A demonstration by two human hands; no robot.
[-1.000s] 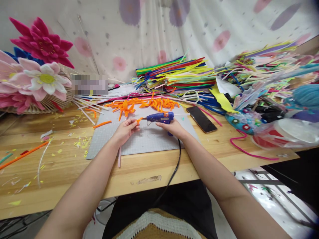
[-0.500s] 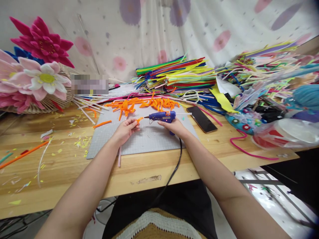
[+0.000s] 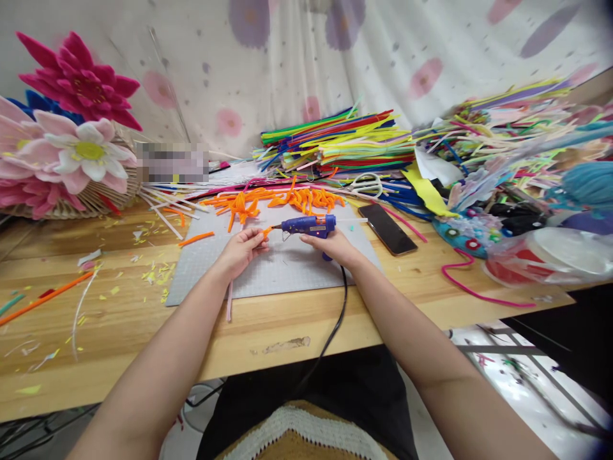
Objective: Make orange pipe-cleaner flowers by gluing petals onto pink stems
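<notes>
My left hand (image 3: 244, 250) pinches a short orange pipe cleaner piece (image 3: 267, 232) between thumb and fingertips. In my right hand (image 3: 332, 245) is a blue hot glue gun (image 3: 309, 225), its grip wrapped by my fingers and a clear glue stick (image 3: 352, 220) poking from its back. The gun's dark nozzle points left and meets the orange piece, or nearly so. Beyond my hands, bent orange pipe cleaner pieces (image 3: 309, 200) and an orange bundle (image 3: 243, 207) lie along the far side of the grey cutting mat (image 3: 287, 271).
Bundles of coloured pipe cleaners (image 3: 354, 144) are heaped at the back, near white-handled scissors (image 3: 366, 184). A phone (image 3: 387, 229) lies right of the mat. A plastic tub (image 3: 550, 255) stands farther right; pipe cleaner flowers (image 3: 86, 150) stand left. The gun's black cord (image 3: 338, 322) runs over the table edge.
My right hand has moved the glue gun slightly left, bringing its nozzle up to the orange piece. My left hand has stayed nearly still.
</notes>
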